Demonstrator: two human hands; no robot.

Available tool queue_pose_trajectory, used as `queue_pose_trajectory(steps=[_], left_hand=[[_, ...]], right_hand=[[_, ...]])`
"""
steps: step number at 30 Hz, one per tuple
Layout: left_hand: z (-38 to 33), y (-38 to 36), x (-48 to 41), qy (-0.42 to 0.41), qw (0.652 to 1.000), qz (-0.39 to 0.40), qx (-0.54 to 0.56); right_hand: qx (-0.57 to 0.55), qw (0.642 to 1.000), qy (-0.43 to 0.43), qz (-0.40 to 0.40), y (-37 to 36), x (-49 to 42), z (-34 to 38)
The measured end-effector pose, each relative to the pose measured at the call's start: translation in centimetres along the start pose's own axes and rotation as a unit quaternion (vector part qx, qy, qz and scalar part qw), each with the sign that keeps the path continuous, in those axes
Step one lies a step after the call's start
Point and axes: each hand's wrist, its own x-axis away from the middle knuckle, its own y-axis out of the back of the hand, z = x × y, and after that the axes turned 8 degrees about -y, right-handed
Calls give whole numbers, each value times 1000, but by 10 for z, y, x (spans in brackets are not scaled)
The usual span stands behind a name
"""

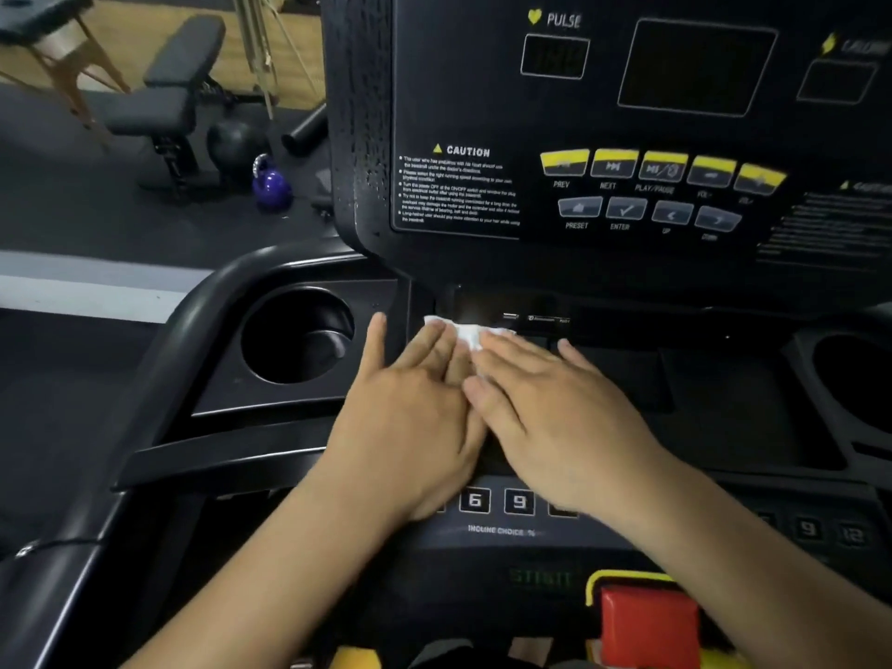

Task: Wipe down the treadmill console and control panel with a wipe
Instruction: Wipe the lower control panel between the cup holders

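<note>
Fingers (519,362) flat and straight on both left hand (415,412) and right hand (560,417), pressing the wipe (466,333) onto the tray (627,379) right under the console (458,89), so it's mid-wipe down low imo, next it probably needs dragging right across the tray, then the buttons (661,169).

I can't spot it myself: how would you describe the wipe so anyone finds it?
Find the treadmill's upright console with yellow buttons, then drop to the dark tray below it, right of the round left cup holder. The left hand and right hand lie flat there side by side; the wipe peeks out under their fingertips, the only white thing on black plastic.
</note>
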Motion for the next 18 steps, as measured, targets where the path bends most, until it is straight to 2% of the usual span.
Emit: queue_pose_trajectory(steps=[2, 5, 7, 12, 15, 18], left_hand=[[1, 0, 8, -23, 1000, -5, 9], [-10, 1, 37, -67, 997, -33, 37], [-11, -1, 33, -75, 996, -29, 41], [-8, -3, -13, -51, 998, 3, 24], [-16, 3, 20, -62, 998, -8, 23], [-25, 2, 39, -50, 999, -20, 5]], right_hand=[[7, 1000, 5, 18, -1, 14, -2], [17, 996, 0, 85, -1, 51, -5], [2, 997, -11, 82, 2, 51, -9], [-2, 999, -44, 6, 3, 13, -16], [21, 999, -8, 38, 2, 37, -10], [16, 997, -8, 79, 1, 53, -8]])
